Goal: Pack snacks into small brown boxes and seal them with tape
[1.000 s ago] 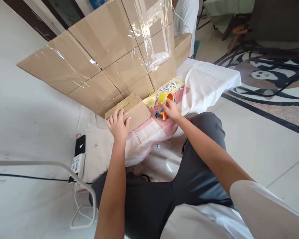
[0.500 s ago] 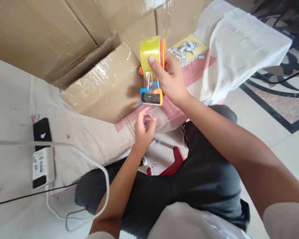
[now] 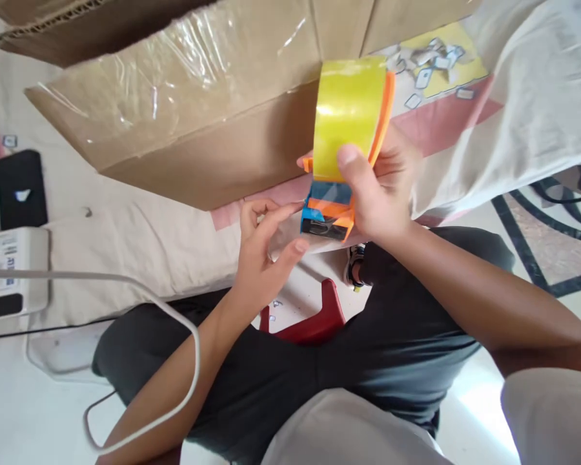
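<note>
My right hand (image 3: 385,184) is wrapped round a tape dispenser (image 3: 329,210) with an orange and blue frame, its thumb pressing on the wide roll of yellow tape (image 3: 351,116). The cutter end points down toward me. To its left, my left hand (image 3: 264,252) has thumb and fingers apart, with the index fingertip at the blue side of the dispenser. I cannot tell whether that fingertip touches it. Behind both hands stands a cardboard box (image 3: 174,103) with clear tape stuck over its side.
The box rests on a cloth-covered surface (image 3: 174,245). A black phone-like object (image 3: 22,187) and a white power bank (image 3: 19,271) lie at the left, near a white cable (image 3: 126,279). Paper scraps (image 3: 436,61) lie at the upper right. Below is a red stool (image 3: 319,320).
The dispenser in my right hand is nearer and lower in view. My left hand has opened its fingers and come up beside the cutter end. The view has shifted toward the box.
</note>
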{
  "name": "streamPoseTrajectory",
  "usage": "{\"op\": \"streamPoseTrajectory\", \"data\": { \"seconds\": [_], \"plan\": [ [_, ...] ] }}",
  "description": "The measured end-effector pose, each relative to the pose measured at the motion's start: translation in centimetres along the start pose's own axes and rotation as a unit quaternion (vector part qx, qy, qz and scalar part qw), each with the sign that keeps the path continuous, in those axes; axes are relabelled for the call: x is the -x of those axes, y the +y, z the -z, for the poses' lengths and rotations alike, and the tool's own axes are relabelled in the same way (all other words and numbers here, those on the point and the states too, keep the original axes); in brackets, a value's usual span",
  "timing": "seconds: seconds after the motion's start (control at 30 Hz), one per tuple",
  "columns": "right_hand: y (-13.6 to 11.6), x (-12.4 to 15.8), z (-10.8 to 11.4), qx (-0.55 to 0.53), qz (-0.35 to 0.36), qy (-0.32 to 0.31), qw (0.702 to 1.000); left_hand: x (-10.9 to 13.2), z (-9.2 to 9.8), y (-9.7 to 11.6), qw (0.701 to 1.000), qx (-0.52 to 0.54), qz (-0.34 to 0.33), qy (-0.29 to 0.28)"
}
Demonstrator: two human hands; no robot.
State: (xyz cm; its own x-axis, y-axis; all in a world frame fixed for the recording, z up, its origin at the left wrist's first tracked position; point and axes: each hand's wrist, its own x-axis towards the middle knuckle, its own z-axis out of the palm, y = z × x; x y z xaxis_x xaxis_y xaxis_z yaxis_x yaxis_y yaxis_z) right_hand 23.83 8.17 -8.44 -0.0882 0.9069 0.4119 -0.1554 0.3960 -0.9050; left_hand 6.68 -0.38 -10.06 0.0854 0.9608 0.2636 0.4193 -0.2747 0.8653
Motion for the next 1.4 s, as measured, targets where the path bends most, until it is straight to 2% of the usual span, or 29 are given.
{"op": "streamPoseTrajectory", "data": {
  "seconds": [0.1,0.2,0.3,0.43,0.5,0.6,0.73,0.8,0.87,0.93,1.0,1.17,1.3,1.4],
  "plan": [
    [0.4,-0.4,-0.2,-0.037,0.045,0.0,0.998,-0.6,-0.5,-0.1,0.999,0.014,0.032,-0.001],
    [0.3,-0.6,-0.9,-0.036,0.017,-0.028,0.999,-1.5,-0.7,-0.1,0.998,0.055,0.027,0.007],
    [0.4,-0.5,-2.2,-0.021,-0.001,-0.054,0.998,-2.6,-0.7,0.2,0.996,0.082,0.003,0.041],
    [1.0,-0.6,-3.2,-0.029,0.014,-0.057,0.998,-3.3,-0.7,1.0,0.988,0.114,0.047,0.095],
    [1.4,-0.7,-3.0,0.023,0.025,-0.039,0.999,-3.3,-0.8,1.4,0.984,0.12,0.07,0.107],
    [1.9,-0.9,-1.7,0.117,0.047,-0.01,0.992,-3.0,-0.7,2.1,0.978,0.137,0.128,0.085],
    [2.9,-1.1,0.3,0.192,0.086,-0.056,0.976,-3.2,-0.5,3.1,0.963,0.187,0.174,0.08],
    [3.4,-1.1,1.1,0.203,0.069,-0.071,0.974,-3.4,-0.5,3.3,0.96,0.195,0.189,0.06],
    [3.7,-1.2,1.6,0.205,0.042,-0.066,0.976,-3.4,-0.9,3.2,0.952,0.203,0.228,0.012],
    [3.8,-1.1,1.7,0.207,0.028,-0.062,0.976,-3.1,-1.6,2.9,0.938,0.212,0.272,-0.018],
    [3.5,-0.9,1.6,0.211,0.034,-0.061,0.975,-2.6,-2.3,2.7,0.929,0.22,0.297,-0.019],
    [2.7,-0.5,1.3,0.218,0.057,-0.063,0.972,-1.5,-3.3,3.2,0.921,0.214,0.324,0.0],
    [2.4,-0.1,1.2,0.233,0.032,-0.052,0.971,-1.1,-3.4,4.0,0.919,0.209,0.334,-0.005],
    [2.5,0.2,1.2,0.234,-0.002,-0.021,0.972,-0.7,-3.5,4.4,0.915,0.216,0.34,-0.014]
  ]
}}
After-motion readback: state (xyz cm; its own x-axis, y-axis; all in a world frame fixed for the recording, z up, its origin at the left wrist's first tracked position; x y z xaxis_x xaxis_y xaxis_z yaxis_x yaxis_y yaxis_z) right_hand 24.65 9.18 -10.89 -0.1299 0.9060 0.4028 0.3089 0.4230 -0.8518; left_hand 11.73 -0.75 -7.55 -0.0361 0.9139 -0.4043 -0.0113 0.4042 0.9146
